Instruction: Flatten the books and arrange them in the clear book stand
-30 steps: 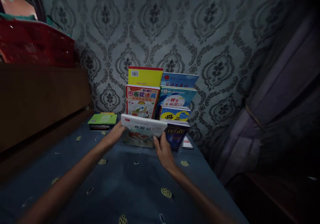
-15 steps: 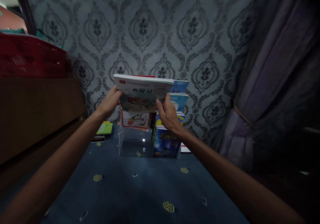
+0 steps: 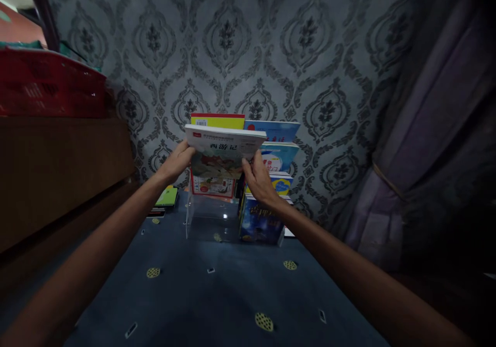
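Both my hands grip a paperback book point(image 3: 220, 153) with a pale cover and dark Chinese title, tilted in front of the left side of a clear acrylic book rack point(image 3: 209, 220). My left hand point(image 3: 179, 162) is closed on its left edge. On its right edge my right hand point(image 3: 259, 179) is closed, thumb on the cover. Behind it stand a yellow book with a red top edge point(image 3: 219, 121) and a red-bordered book point(image 3: 213, 187), partly hidden. The rack's right side bears a dark blue book point(image 3: 260, 222), a yellow-and-blue book point(image 3: 282, 184) and light blue books point(image 3: 284, 156).
A dark blue patterned cloth point(image 3: 194, 295) covers the surface. A green-topped stack of books point(image 3: 167, 196) lies left of the rack. Further left, a red basket point(image 3: 50, 86) sits on a brown cabinet point(image 3: 62, 171). Patterned wallpaper is behind, and a tied purple curtain point(image 3: 391, 182) hangs at right.
The held book has come down a little toward the rack, uncovering more of the yellow book behind it. Both hands keep their grip. The view has shifted slightly.
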Action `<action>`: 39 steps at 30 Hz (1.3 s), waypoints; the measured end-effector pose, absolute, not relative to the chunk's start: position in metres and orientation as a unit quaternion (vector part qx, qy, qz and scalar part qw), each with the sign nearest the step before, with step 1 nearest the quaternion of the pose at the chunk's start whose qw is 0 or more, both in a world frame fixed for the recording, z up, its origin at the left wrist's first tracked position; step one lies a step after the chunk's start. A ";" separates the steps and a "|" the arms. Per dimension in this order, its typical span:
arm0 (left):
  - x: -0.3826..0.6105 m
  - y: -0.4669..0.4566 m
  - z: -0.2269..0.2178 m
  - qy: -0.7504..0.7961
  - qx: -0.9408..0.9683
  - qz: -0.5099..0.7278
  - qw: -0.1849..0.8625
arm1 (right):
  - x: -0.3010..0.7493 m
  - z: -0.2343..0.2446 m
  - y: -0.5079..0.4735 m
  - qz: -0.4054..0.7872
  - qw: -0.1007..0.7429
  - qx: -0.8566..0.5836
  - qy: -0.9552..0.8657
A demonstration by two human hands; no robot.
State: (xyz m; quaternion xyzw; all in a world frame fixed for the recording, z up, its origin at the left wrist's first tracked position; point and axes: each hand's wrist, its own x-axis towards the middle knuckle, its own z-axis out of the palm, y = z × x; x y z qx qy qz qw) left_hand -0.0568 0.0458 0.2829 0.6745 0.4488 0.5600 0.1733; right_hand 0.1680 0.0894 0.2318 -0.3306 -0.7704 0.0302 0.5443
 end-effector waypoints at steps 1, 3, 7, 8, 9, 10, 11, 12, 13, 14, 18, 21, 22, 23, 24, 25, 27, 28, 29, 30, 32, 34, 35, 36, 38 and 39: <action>-0.058 0.048 0.281 0.455 0.673 0.555 0.180 | 0.167 0.230 0.092 0.032 0.541 -0.334 -0.771; -0.061 0.053 0.278 0.462 0.669 0.548 0.197 | 0.166 0.228 0.096 0.035 0.534 -0.339 -0.774; -0.067 0.063 0.271 0.460 0.670 0.545 0.205 | 0.163 0.223 0.102 0.048 0.525 -0.335 -0.781; -0.068 0.065 0.269 0.460 0.668 0.547 0.208 | 0.162 0.222 0.104 0.048 0.525 -0.335 -0.781; -0.069 0.067 0.267 0.461 0.664 0.550 0.211 | 0.162 0.220 0.106 0.046 0.524 -0.337 -0.781; -0.070 0.069 0.266 0.461 0.660 0.553 0.215 | 0.161 0.219 0.108 0.043 0.523 -0.340 -0.781; -0.071 0.071 0.264 0.462 0.656 0.555 0.219 | 0.161 0.218 0.110 0.040 0.521 -0.344 -0.780; -0.072 0.072 0.263 0.464 0.653 0.556 0.223 | 0.161 0.217 0.113 0.039 0.519 -0.347 -0.780; -0.072 0.073 0.262 0.467 0.649 0.557 0.226 | 0.161 0.216 0.115 0.041 0.515 -0.349 -0.782; -0.073 0.074 0.261 0.471 0.644 0.557 0.229 | 0.162 0.215 0.117 0.045 0.511 -0.350 -0.783; -0.073 0.076 0.260 0.490 0.640 0.539 0.244 | 0.162 0.213 0.122 0.055 0.498 -0.358 -0.788; -0.074 0.079 0.260 0.499 0.648 0.520 0.247 | 0.161 0.211 0.124 0.063 0.487 -0.370 -0.788; -0.074 0.081 0.259 0.500 0.650 0.517 0.246 | 0.160 0.211 0.124 0.066 0.485 -0.375 -0.787; -0.074 0.082 0.259 0.499 0.652 0.515 0.245 | 0.160 0.211 0.124 0.066 0.485 -0.379 -0.786; -0.075 0.084 0.259 0.499 0.653 0.514 0.245 | 0.159 0.211 0.124 0.064 0.484 -0.382 -0.784; -0.075 0.085 0.259 0.499 0.653 0.514 0.245 | 0.159 0.212 0.124 0.064 0.483 -0.385 -0.784; -0.077 0.088 0.259 0.500 0.652 0.513 0.247 | 0.159 0.215 0.124 0.072 0.469 -0.392 -0.788; -0.078 0.089 0.259 0.500 0.653 0.511 0.249 | 0.159 0.218 0.124 0.076 0.458 -0.397 -0.792; -0.079 0.090 0.259 0.500 0.654 0.509 0.251 | 0.159 0.221 0.123 0.078 0.446 -0.404 -0.795; -0.080 0.092 0.260 0.497 0.657 0.508 0.252 | 0.159 0.224 0.123 0.073 0.434 -0.412 -0.798; -0.081 0.094 0.261 0.490 0.663 0.506 0.255 | 0.159 0.232 0.121 0.042 0.423 -0.428 -0.797; -0.082 0.097 0.262 0.483 0.667 0.506 0.257 | 0.158 0.241 0.118 0.005 0.436 -0.431 -0.790; -0.082 0.098 0.262 0.481 0.668 0.506 0.257 | 0.157 0.246 0.116 -0.007 0.450 -0.426 -0.785; -0.082 0.099 0.262 0.481 0.667 0.507 0.258 | 0.156 0.250 0.115 -0.016 0.464 -0.419 -0.780; -0.083 0.102 0.262 0.482 0.664 0.512 0.254 | 0.153 0.259 0.112 -0.031 0.481 -0.407 -0.776; -0.083 0.104 0.262 0.482 0.664 0.514 0.250 | 0.151 0.262 0.112 -0.041 0.481 -0.404 -0.777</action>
